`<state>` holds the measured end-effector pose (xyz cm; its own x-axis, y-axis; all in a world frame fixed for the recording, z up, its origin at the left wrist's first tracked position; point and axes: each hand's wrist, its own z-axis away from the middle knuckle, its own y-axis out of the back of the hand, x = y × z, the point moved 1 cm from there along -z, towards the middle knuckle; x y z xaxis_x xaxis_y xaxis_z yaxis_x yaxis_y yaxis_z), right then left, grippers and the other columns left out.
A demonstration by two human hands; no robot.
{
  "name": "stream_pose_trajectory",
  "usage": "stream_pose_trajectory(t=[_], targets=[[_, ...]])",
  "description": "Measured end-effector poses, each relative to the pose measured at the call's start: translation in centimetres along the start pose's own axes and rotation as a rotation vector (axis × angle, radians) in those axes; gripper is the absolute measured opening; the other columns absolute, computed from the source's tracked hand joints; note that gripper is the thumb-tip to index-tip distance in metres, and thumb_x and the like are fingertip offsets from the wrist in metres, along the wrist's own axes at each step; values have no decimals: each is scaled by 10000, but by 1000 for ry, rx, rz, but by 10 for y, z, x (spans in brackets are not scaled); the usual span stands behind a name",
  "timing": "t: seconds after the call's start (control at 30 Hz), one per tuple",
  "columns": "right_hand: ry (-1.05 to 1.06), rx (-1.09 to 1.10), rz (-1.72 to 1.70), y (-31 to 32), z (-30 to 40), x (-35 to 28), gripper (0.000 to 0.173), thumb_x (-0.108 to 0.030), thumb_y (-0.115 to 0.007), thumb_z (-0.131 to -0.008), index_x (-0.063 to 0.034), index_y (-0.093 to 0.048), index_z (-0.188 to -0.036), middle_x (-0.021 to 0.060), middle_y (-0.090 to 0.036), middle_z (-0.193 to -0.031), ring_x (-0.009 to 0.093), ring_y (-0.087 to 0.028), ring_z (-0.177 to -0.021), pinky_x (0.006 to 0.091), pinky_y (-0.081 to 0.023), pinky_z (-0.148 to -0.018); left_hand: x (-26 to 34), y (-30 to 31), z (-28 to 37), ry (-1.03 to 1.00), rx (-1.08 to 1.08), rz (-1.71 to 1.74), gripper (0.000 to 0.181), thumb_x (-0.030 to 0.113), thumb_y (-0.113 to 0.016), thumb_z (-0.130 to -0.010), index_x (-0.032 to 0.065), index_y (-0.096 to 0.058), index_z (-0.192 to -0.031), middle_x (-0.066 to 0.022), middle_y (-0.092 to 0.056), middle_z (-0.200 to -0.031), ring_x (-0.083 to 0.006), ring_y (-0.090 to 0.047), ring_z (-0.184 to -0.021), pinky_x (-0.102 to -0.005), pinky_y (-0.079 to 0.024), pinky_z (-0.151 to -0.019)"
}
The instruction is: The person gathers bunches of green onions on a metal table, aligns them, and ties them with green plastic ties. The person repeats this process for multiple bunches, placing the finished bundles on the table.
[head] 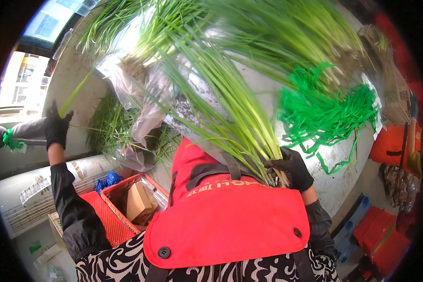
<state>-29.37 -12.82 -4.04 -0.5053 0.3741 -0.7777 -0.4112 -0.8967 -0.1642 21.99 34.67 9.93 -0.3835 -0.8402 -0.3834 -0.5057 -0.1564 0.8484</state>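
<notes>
In the head view my right hand (292, 170), in a black glove, grips the root ends of a bunch of green onions (243, 116) in front of my red apron (229, 225). The long leaves of the bunch reach up and left over the table. My left hand (58, 125), also in a black glove, is stretched out to the far left, with a single green leaf (78, 91) at its fingers. A heap of green tape strips (326, 112) lies on the table right of the bunch. More green onions (162, 35) with soiled roots lie at the back.
Cut green leaves (114, 128) are piled at the left, beside clear plastic bags (151, 116). A red crate (127, 204) with a cardboard box (140, 202) stands low left. Red bins (384, 229) and a blue pallet (354, 229) are low right. Another person's arm (412, 134) shows far right.
</notes>
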Motion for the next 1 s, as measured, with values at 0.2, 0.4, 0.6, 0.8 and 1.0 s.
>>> stream_pose_trajectory(t=[0.2, 0.4, 0.6, 0.8, 1.0], targets=[[6, -76, -139, 7, -11, 22, 382, -177, -583, -907, 52, -501, -1202, 200, -660, -944, 255, -678, -746, 363, -577, -681, 190, 2, 63, -297, -393, 978, 298, 111, -670, -838, 15, -649, -1120, -108, -707, -961, -200, -651, -842, -317, -510, -777], [619, -72, 740, 19, 3, 36, 293, -238, -487, -971, 9, -578, -1101, 129, -668, -967, 233, -649, -825, 344, -524, -760, 411, 29, 144, 64, -1462, 1790, 376, 181, -623, -910, -28, -566, -1217, -107, -674, -996, -177, -656, -720, -296, -531, -585], [146, -175, -57, 17, -10, 58, 341, -216, -562, -921, 53, -548, -1130, 155, -660, -914, 233, -677, -799, 349, -559, -742, 447, 46, 155, -848, -538, 1767, 479, 146, -677, -877, -22, -491, -1285, -52, -633, -858, -152, -609, -716, -284, -497, -634], [-31, -112, -67, -12, 14, -5, 374, -55, -641, -787, 37, -579, -1145, 100, -678, -930, 165, -654, -768, 276, -516, -689, 452, 38, 160, -348, -1124, 2121, 200, 140, -644, -908, 29, -585, -1064, 2, -556, -737, -102, -549, -635, -262, -414, -525], [4, -53, -66, 6, 6, 37, 366, -33, -670, -792, 34, -605, -1146, 83, -689, -1001, 125, -643, -828, 257, -500, -761, 449, 58, 149, 559, -1577, 2336, 150, 148, -657, -903, 26, -619, -981, -25, -584, -713, -109, -525, -576, -250, -407, -504]])
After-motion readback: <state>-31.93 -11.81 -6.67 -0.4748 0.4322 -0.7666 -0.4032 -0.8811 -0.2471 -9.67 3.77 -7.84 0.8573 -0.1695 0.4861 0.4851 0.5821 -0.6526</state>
